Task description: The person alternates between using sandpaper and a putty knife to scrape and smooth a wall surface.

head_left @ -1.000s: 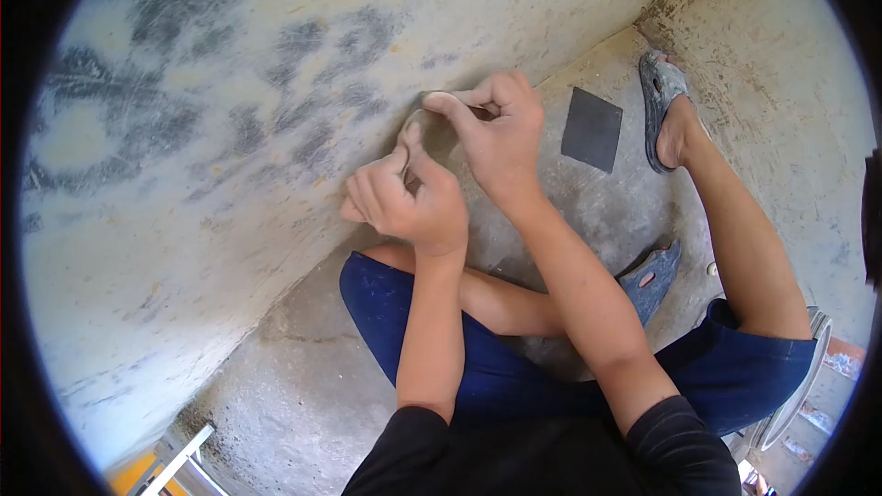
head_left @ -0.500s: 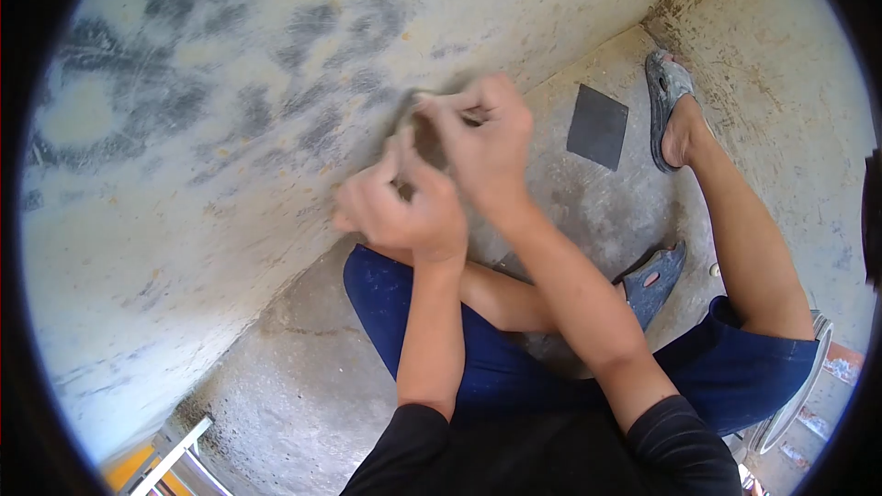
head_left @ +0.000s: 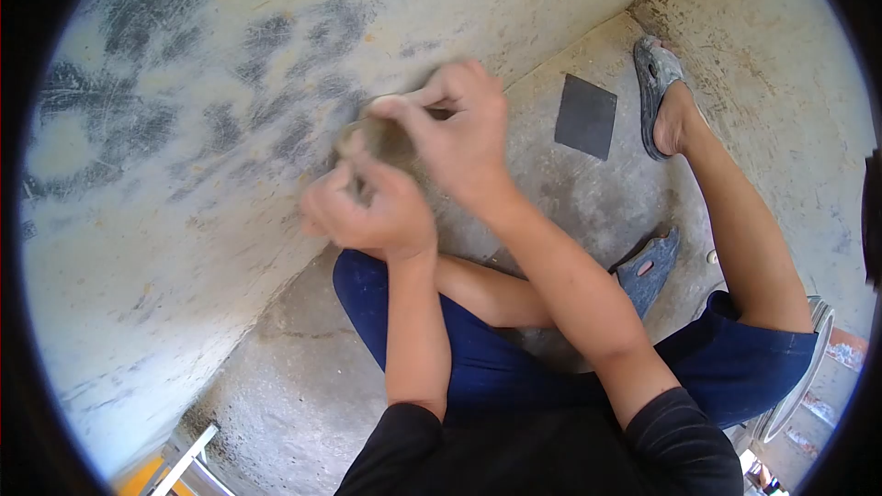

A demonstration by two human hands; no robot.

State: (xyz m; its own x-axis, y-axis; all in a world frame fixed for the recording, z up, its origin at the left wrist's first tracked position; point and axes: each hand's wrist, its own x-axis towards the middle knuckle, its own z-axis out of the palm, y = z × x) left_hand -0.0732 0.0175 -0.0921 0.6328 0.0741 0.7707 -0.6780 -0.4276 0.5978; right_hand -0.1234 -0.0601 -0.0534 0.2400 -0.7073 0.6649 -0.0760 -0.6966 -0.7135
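Note:
Both hands are raised in front of the scuffed wall (head_left: 184, 211), which has dark grey scratched patches. My left hand (head_left: 372, 207) is pinched, thumb against fingers, at the lower edge of a small brownish-grey piece (head_left: 390, 142). Above and to the right, my right hand (head_left: 459, 124) pinches near the upper edge of the same piece. Motion blurs the piece and the fingertips, so its exact shape and material cannot be made out. It lies close to the wall surface, between the two hands.
A dark grey square sheet (head_left: 585, 117) lies on the concrete floor (head_left: 285, 358). My bent legs reach across, with one sandal (head_left: 654, 96) near the corner and another (head_left: 648, 271) closer. A round lidded container (head_left: 799, 386) is at right; a white metal frame (head_left: 184, 464) is at lower left.
Both hands have shifted slightly left in the view, still pinching. The wall, floor sheet and legs also appear a little further left, as the view has moved.

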